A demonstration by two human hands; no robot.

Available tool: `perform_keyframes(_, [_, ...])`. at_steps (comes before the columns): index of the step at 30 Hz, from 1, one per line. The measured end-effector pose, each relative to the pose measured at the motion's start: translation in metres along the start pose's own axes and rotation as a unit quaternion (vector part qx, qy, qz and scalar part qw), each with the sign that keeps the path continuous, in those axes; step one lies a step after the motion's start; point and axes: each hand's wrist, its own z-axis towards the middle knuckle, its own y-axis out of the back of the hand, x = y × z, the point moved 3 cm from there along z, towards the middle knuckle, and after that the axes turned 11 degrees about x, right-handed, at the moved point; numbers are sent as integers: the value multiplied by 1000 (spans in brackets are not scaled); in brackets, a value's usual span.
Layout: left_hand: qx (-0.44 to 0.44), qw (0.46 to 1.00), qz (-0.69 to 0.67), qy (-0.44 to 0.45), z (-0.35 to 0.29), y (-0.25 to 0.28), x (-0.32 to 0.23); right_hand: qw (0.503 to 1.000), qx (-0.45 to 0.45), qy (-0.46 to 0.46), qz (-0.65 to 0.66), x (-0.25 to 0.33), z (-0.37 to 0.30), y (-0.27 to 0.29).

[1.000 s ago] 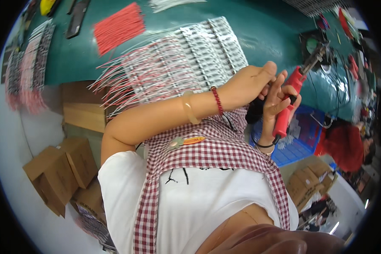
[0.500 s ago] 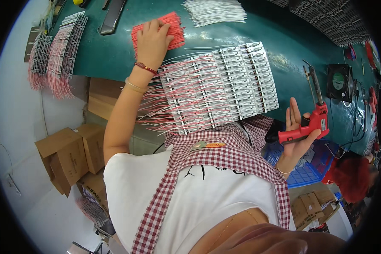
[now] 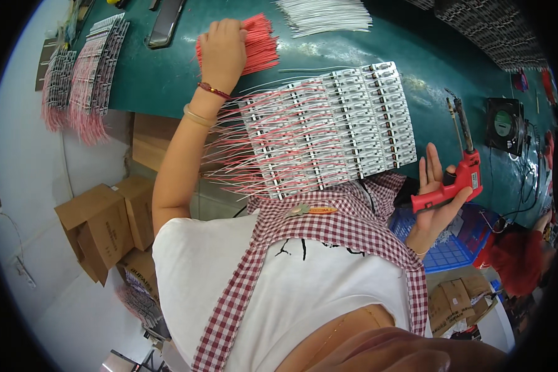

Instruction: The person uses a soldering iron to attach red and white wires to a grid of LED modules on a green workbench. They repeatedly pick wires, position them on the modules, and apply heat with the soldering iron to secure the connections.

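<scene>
At the far side of the bench, my left hand [image 3: 224,53] rests on a bundle of short red wires [image 3: 261,46]. Its fingers are curled in at the bundle's left part, and their tips are partly hidden. My right hand [image 3: 433,201] holds a red soldering gun [image 3: 462,181], its metal tip pointing away from me; two fingers stretch out beside the handle. Between my hands a white panel of small circuit boards [image 3: 347,124] lies tilted at the bench's near edge. Red and white wires stick out from its left side.
White wires [image 3: 325,15] lie in a pile at the back. Wired panels [image 3: 96,68] and a phone [image 3: 166,23] are on the left. A black fan [image 3: 505,126] stands at the right, and a blue basket [image 3: 443,248] sits below. Cardboard boxes [image 3: 102,223] stand lower left. Another person [image 3: 518,260] is at right.
My left hand's fingers have drawn in from a spread pose to a curl over the red wires. The view has shifted slightly; my right hand keeps the soldering gun in the same pose.
</scene>
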Motion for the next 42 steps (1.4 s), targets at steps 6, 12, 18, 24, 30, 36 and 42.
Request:
perform_keyframes(6, [-148, 829, -531, 92, 8, 55, -17, 1000, -6, 0, 19, 7, -5, 2])
perform_keyframes(12, [-174, 703, -680, 115, -6, 23, -66, 998, 19, -29, 52, 9, -4, 0])
perform_keyframes(18, [-126, 737, -656, 100, -1, 16, -82, 998, -53, -16, -6, 15, -14, 8])
perform_keyframes(24, [8, 755, -643, 128, 9, 36, -104, 993, -42, -5, -106, 31, -13, -8])
perform_keyframes(30, [267, 833, -484, 30, 27, 19, -130, 981, -40, -13, -192, 27, -10, -21])
perform_keyframes(36, [149, 944, -240, -172, 16, 3, -158, 969, -26, -63, -237, 6, -8, -30])
perform_keyframes(42, [97, 944, -210, -234, 16, -10, -163, 948, -55, -109, -293, -7, 14, -48])
